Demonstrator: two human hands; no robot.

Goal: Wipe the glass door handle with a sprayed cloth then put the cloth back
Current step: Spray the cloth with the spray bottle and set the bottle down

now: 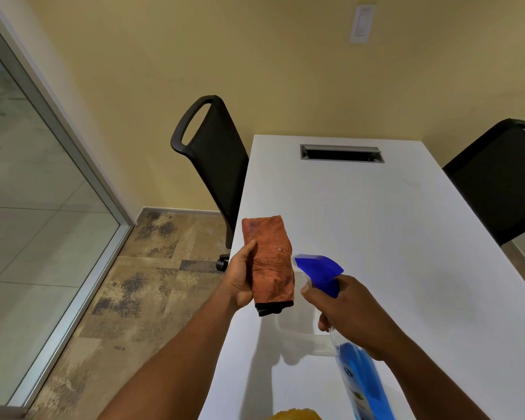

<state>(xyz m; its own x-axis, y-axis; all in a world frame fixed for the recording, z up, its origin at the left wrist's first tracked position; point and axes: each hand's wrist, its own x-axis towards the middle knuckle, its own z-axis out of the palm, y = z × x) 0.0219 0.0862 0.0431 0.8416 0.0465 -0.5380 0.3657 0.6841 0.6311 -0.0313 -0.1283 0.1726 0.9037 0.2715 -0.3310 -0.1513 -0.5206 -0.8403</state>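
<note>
1. 2 hands work over the near left corner of a white table [376,222]. My left hand [240,281] holds a folded orange cloth [270,262] upright, thumb on its front and fingers curled behind it, so its broad face is turned toward the nozzle.
2. My right hand [349,310] grips the neck of a blue spray bottle [358,377], fingers wrapped round it and 1 finger at the trigger. The blue spray head [319,272] sits just beside the cloth, aimed at it; I judge the spraying step is in hand.
3. Below the hands, a clear tray [297,331] rests on the table, likely where the cloth goes back.
4. A table edge runs just left of the cloth, with open carpet [152,286] beyond.
5. 1 black chair [212,153] stands at that edge; another chair [497,180] stands on the right.
6. A glass panel [28,189] fills the far left; no handle is visible.
</note>
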